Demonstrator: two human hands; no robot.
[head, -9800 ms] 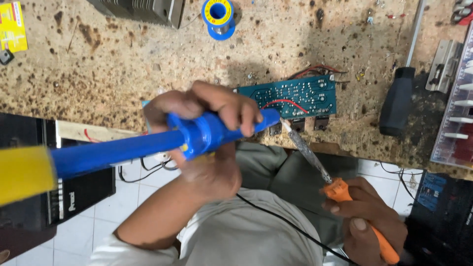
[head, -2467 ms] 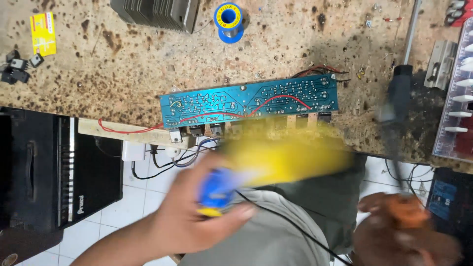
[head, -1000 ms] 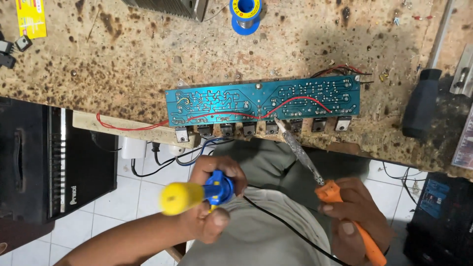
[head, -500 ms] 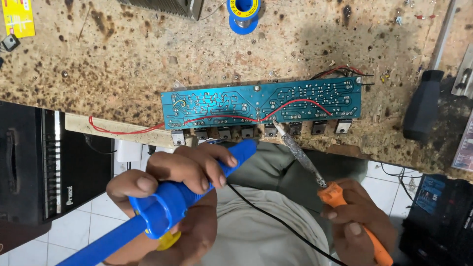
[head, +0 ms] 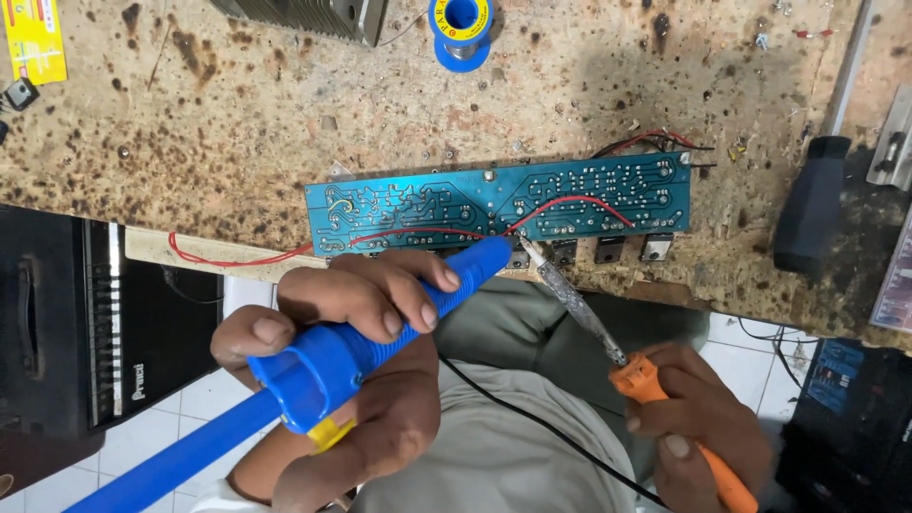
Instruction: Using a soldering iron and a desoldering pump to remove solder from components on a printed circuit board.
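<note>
Long blue-green circuit board [head: 503, 204] lies solder side up at the near edge of the bench [head: 237, 123], its long side running along that edge. A red wire [head: 285, 255] crosses the board's lower half and trails off its left end along the bench edge. A row of dark components hangs from the board's near side.

Both hands sit below the board, off the bench edge, over the person's lap. Left hand [head: 351, 370] is closed around a blue desoldering pump [head: 380, 328], fingers wrapped over the barrel, thumb near the flared collar. The pump's tip points up and right, at the board's lower edge near mid-length; contact cannot be confirmed. A yellow part shows under the collar against the palm.

Right hand [head: 698, 432] grips the orange handle of a soldering iron [head: 608, 337]. The iron's metal shaft slants up and left, its tip just beside the pump's tip at the same spot on the board's edge. A black cord runs from the iron across the lap.

Further out: solder spool [head: 461, 24] at the far side of the bench, black-handled tool [head: 807, 218] to the right, black cabinet [head: 85, 323] to the left below the bench.
</note>
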